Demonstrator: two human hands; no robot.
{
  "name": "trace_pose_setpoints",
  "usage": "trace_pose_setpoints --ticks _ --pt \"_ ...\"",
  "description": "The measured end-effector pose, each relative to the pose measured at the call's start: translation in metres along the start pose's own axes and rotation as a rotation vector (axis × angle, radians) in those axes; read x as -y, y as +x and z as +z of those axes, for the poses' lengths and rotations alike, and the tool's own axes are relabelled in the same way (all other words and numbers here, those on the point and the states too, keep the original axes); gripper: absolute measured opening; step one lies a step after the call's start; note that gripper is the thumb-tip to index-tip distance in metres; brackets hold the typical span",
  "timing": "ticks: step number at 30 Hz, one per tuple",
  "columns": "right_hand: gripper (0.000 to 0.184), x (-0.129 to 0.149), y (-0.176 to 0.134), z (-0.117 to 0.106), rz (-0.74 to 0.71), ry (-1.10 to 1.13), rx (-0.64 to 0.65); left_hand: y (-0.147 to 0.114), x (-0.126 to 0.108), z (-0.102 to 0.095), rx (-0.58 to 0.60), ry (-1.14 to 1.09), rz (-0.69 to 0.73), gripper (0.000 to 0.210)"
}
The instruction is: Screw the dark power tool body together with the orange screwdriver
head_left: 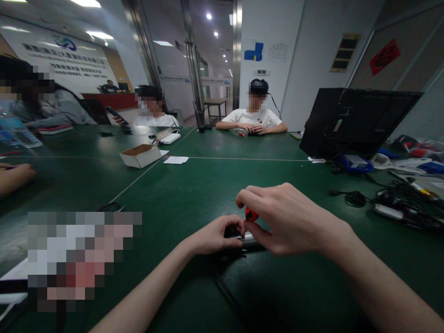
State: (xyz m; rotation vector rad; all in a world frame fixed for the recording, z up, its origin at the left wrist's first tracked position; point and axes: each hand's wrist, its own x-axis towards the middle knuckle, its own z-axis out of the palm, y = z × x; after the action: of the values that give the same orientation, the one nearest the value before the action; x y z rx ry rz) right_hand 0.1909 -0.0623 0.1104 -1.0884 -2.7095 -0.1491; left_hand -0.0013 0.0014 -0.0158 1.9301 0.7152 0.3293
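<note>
My left hand (215, 236) is closed around one end of a silver-and-black cylindrical device (249, 238) low over the green table (194, 194). From beneath it a black cable (225, 289) seems to run toward me. My right hand (291, 219) arches over the same device, its thumb and fingers pinching a screwdriver (251, 214) with an orange-and-black handle. The screwdriver's tip is hidden by my fingers. Both hands nearly meet at the device, and its far end lies behind my right hand.
At right are a black monitor (354, 122), tangled cables and silver-bodied devices (388, 212), and a blue meter (355, 163). A cardboard box (140, 157) and paper slip (176, 160) lie ahead. Several people sit around; one opposite (255, 115) handles a small dark object.
</note>
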Motion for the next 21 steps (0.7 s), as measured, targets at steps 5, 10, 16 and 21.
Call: trace_pose_setpoints --ticks 5,10,16,21 --pt "0.015 0.0003 0.0009 0.001 0.002 -0.002 -0.006 -0.0007 -0.0016 0.0001 -0.029 0.022 -0.021 0.029" --pt "0.009 -0.0024 0.0012 0.0046 -0.025 -0.039 -0.048 -0.0011 -0.0031 0.0 -0.035 0.005 -0.032 0.028" --pt "0.013 -0.0035 0.0007 0.0046 -0.009 -0.056 -0.056 -0.0007 -0.0033 -0.0002 -0.028 -0.009 -0.046 0.028" --pt "0.012 -0.0014 0.0008 0.0016 0.004 -0.009 -0.016 0.0004 -0.0023 -0.0003 -0.019 0.019 0.001 0.028"
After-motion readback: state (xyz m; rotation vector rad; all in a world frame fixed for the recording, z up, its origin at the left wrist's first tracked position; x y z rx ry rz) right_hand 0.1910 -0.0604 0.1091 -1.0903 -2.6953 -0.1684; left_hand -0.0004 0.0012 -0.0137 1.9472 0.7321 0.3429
